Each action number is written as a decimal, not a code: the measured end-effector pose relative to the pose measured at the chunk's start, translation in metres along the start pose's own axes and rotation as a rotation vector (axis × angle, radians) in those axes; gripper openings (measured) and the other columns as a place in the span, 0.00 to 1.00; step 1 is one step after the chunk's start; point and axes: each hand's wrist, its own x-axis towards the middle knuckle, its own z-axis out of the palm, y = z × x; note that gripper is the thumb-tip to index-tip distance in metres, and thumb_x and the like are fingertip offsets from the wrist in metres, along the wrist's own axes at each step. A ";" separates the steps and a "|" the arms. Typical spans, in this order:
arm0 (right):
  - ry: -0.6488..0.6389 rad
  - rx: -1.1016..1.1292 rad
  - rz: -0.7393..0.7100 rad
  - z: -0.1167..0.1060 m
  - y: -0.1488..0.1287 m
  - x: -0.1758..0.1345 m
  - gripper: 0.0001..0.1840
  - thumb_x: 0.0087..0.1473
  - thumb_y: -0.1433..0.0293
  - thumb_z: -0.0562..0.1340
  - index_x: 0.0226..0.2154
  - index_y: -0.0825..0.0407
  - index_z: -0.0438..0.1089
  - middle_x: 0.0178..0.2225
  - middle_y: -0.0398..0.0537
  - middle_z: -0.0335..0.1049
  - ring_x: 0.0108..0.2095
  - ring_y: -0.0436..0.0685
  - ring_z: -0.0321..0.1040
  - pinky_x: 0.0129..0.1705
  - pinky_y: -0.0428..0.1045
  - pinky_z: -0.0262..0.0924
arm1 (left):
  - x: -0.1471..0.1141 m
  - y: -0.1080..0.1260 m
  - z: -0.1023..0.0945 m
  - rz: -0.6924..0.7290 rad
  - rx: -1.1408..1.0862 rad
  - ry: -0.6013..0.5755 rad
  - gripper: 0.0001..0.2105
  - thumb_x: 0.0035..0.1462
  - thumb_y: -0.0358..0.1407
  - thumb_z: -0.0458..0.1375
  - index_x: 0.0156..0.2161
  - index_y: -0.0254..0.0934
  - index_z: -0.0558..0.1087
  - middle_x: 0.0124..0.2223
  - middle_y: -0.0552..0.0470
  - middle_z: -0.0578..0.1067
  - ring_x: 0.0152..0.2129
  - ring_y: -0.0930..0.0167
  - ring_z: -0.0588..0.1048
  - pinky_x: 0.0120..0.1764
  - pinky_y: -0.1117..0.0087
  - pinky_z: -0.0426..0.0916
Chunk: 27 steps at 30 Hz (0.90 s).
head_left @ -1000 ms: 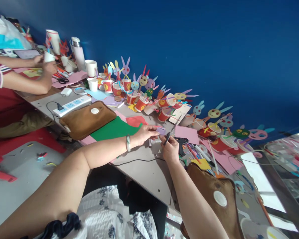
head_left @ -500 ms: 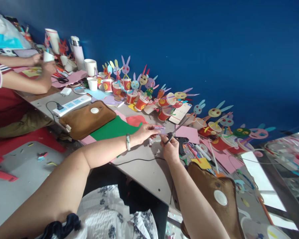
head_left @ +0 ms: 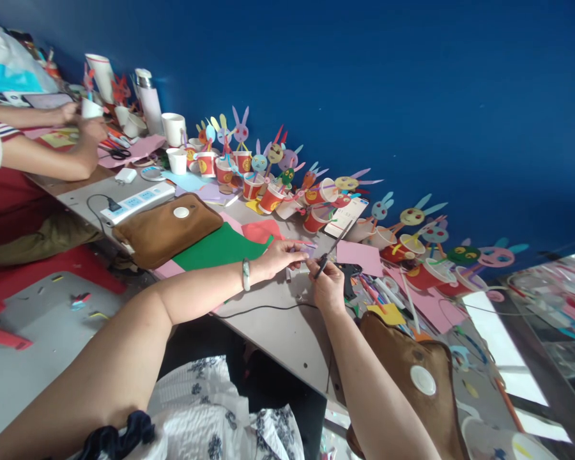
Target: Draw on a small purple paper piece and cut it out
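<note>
My left hand (head_left: pixel 283 257) is closed in a pinch on a small piece of purple paper (head_left: pixel 309 250). Just right of it, my right hand (head_left: pixel 328 286) grips black scissors (head_left: pixel 322 262), whose blades point up and away to the right. The blades stand beside the purple paper; I cannot tell whether they touch it. Below the left hand, a small marker-like stick (head_left: pixel 289 275) lies on the grey table (head_left: pixel 278 326). Green paper (head_left: pixel 215 250) lies left of the hands, and pink paper (head_left: pixel 359 257) lies to the right.
Paper cups with paper rabbits (head_left: pixel 272 197) line the blue wall. A phone (head_left: pixel 347 216) leans among them. Brown cushioned pads (head_left: pixel 167 230) lie on both sides, near a power strip (head_left: pixel 138 201). At the left sits a co-worker (head_left: pixel 9 185) holding a white cup (head_left: pixel 92 108).
The scissors have turned slightly in my right hand, their blades now steeper and closer together. My left hand stays almost in place with the purple paper.
</note>
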 end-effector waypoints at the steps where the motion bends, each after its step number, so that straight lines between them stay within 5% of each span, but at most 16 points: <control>1: 0.003 0.023 0.001 0.001 -0.001 0.000 0.18 0.44 0.55 0.70 0.23 0.51 0.70 0.19 0.36 0.59 0.21 0.47 0.48 0.25 0.47 0.45 | 0.000 0.000 0.000 -0.004 0.002 0.003 0.13 0.47 0.36 0.69 0.35 0.27 0.78 0.23 0.56 0.70 0.18 0.81 0.68 0.23 0.78 0.60; 12: 0.042 0.145 0.023 0.001 0.004 0.001 0.15 0.45 0.60 0.70 0.23 0.52 0.69 0.17 0.35 0.55 0.20 0.47 0.48 0.24 0.47 0.43 | 0.001 0.004 0.000 -0.072 0.018 0.007 0.13 0.56 0.32 0.63 0.45 0.27 0.78 0.23 0.56 0.71 0.18 0.80 0.69 0.22 0.79 0.61; 27: 0.026 0.117 0.045 0.003 0.001 0.001 0.16 0.40 0.60 0.72 0.22 0.51 0.68 0.18 0.35 0.58 0.20 0.46 0.46 0.24 0.47 0.43 | 0.000 0.007 0.001 -0.112 0.024 0.085 0.05 0.57 0.31 0.62 0.33 0.29 0.75 0.21 0.56 0.71 0.17 0.80 0.69 0.21 0.79 0.63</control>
